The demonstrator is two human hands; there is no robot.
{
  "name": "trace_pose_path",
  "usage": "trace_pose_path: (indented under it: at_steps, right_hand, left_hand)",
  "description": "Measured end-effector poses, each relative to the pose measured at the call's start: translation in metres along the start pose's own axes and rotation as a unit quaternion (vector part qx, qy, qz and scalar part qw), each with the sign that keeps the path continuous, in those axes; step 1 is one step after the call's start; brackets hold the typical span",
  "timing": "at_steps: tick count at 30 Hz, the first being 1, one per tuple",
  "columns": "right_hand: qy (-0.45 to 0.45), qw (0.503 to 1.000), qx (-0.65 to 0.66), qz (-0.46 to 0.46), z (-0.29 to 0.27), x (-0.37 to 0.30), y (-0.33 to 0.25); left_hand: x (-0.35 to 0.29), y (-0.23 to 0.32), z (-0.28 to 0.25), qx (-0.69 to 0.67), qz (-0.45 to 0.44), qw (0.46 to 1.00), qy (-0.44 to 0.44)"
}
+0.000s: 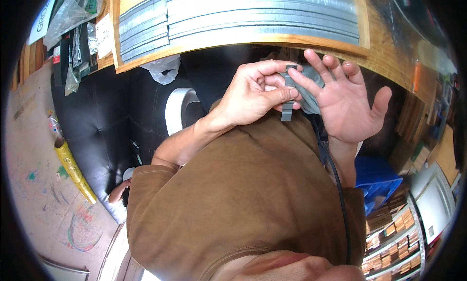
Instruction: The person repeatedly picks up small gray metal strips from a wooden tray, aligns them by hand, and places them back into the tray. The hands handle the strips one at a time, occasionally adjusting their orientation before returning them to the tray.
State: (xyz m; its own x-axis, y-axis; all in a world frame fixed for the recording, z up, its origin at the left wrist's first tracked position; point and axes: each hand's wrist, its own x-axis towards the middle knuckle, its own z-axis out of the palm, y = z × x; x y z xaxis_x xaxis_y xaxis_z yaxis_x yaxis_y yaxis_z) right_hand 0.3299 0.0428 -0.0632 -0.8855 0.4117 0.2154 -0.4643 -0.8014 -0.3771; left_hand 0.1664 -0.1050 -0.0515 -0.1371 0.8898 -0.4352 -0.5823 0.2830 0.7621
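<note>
Brown shirt (243, 183) up front, and past it I'd say I'm mid-handling, can't tell how much remains: left hand (250, 93) pinching a skinny grey segmented strip (287, 111), right hand (348, 103) spread just beside it, similar-looking grey rows (262, 16) packing the wooden tray (116, 33) beyond both hands.

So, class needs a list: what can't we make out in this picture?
All in the head view:
- Strip: its middle is hidden by the thumb of the left hand.
- Cloth: partly hidden behind the right hand.
- Tray: its far side is cut off by the top edge.
- Stacks, lower right: too small for detail.
</note>
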Motion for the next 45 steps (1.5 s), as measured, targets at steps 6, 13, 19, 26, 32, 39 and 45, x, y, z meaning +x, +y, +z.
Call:
trace_pose_path:
  at_steps: [6,13,19,26,32,39,45]
  right_hand:
    - [0.018,1.000,0.020,0.010,0.003,0.000,0.002]
    - [0.011,1.000,0.021,0.011,0.002,0.000,0.000]
    - [0.057,0.997,0.026,0.032,0.005,-0.002,-0.002]
    - [-0.063,0.705,-0.706,-0.007,0.026,0.005,0.004]
    - [-0.103,0.734,-0.668,0.069,0.013,0.008,0.012]
    - [-0.065,0.711,-0.700,0.017,0.003,0.005,0.017]
    - [0.074,0.668,-0.730,0.121,-0.016,-0.015,-0.010]
  left_hand:
    - [0.000,0.002,0.003,-0.018,-0.015,1.000,-0.004]
    - [-0.002,0.003,0.002,-0.024,-0.042,0.999,0.010]
    - [-0.002,0.003,0.003,-0.027,-0.038,0.999,0.015]
    - [-0.001,0.003,-0.004,-0.083,-0.062,0.995,-0.001]
    - [0.004,-0.001,-0.013,-0.127,-0.090,0.987,-0.030]
    - [0.009,-0.009,-0.011,-0.131,-0.100,0.985,-0.049]
    - [0.025,-0.018,-0.021,-0.046,-0.114,0.992,0.006]
